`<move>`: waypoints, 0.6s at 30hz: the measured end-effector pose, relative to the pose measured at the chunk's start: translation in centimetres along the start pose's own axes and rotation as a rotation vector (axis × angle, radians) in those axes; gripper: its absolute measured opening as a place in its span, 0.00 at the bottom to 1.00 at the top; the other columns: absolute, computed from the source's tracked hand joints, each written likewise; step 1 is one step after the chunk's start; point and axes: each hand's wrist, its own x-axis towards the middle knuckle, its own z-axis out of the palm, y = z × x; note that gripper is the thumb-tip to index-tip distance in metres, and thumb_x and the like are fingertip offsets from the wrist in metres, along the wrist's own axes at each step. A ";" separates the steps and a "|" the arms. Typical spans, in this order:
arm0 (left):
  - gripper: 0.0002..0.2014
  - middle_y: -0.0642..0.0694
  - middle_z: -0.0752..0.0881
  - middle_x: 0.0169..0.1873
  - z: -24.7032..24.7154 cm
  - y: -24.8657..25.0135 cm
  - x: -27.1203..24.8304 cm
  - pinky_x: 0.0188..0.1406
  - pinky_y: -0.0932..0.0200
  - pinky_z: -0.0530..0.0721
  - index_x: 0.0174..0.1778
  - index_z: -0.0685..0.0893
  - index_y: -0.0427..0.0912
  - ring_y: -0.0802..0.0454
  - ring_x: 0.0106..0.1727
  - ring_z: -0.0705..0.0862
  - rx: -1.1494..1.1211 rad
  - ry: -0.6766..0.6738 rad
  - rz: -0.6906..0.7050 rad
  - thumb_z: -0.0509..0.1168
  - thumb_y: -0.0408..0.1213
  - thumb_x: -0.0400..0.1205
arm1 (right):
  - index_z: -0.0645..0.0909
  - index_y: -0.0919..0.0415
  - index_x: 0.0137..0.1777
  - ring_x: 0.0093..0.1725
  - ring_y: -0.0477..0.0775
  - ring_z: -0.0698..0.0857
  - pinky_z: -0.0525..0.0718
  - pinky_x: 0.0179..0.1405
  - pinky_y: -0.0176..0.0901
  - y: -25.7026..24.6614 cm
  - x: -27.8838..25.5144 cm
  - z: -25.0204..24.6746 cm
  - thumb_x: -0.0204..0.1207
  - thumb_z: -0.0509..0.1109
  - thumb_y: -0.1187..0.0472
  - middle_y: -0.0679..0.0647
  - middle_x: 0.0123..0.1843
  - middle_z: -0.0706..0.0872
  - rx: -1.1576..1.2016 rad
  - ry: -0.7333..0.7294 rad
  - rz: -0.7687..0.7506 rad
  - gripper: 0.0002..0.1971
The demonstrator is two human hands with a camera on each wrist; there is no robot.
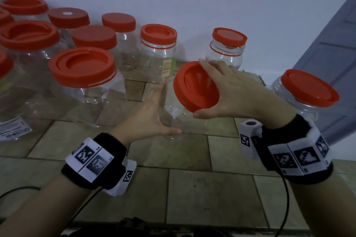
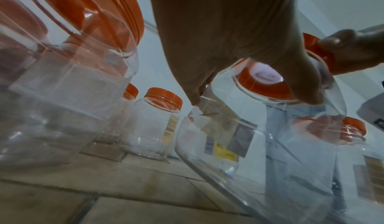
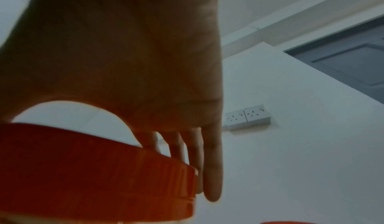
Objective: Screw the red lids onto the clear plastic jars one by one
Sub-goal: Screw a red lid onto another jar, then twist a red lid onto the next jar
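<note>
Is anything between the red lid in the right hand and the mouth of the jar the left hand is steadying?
Nothing visible. The right hand grips the red lid, tilted, directly over the clear jar that the left hand holds. The jar's mouth itself is hidden behind the lid.

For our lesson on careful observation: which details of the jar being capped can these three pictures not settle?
- Jar mouth and threads: head view, the red lid held by the right hand covers them.
- Whether the lid has caught the thread: right wrist view, blurred, the palm blocks it.
- Base of the clear jar: left wrist view, cut off by the edge.
- Left hand fingertips: head view, behind the jar.
</note>
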 end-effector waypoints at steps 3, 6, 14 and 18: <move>0.65 0.48 0.51 0.80 -0.2 -0.1 0.1 0.72 0.66 0.53 0.81 0.37 0.47 0.66 0.74 0.51 0.019 -0.035 -0.001 0.81 0.49 0.61 | 0.41 0.51 0.82 0.77 0.46 0.56 0.55 0.61 0.25 0.9 0.3 -0.3 0.61 0.73 0.34 0.46 0.82 0.51 0.044 -0.050 -0.060 0.58; 0.66 0.49 0.49 0.80 -0.5 -0.2 0.0 0.72 0.67 0.52 0.81 0.35 0.49 0.68 0.73 0.49 0.035 -0.096 -0.002 0.80 0.53 0.61 | 0.43 0.50 0.82 0.68 0.33 0.54 0.43 0.48 0.03 2.1 0.3 -0.3 0.57 0.80 0.38 0.47 0.81 0.51 0.172 -0.077 -0.166 0.61; 0.68 0.54 0.49 0.80 -0.9 -0.2 0.0 0.70 0.69 0.56 0.80 0.34 0.53 0.68 0.74 0.52 0.039 -0.155 0.037 0.76 0.63 0.56 | 0.40 0.41 0.80 0.66 0.13 0.47 0.48 0.55 0.05 3.0 0.7 -0.6 0.49 0.72 0.33 0.33 0.76 0.48 0.334 -0.187 -0.216 0.62; 0.69 0.51 0.50 0.80 -0.8 0.1 0.1 0.71 0.66 0.56 0.81 0.35 0.50 0.64 0.75 0.53 0.044 -0.142 0.029 0.78 0.61 0.57 | 0.40 0.43 0.81 0.68 0.18 0.48 0.48 0.55 0.05 2.9 1.0 -0.5 0.48 0.72 0.32 0.35 0.76 0.47 0.332 -0.221 -0.179 0.63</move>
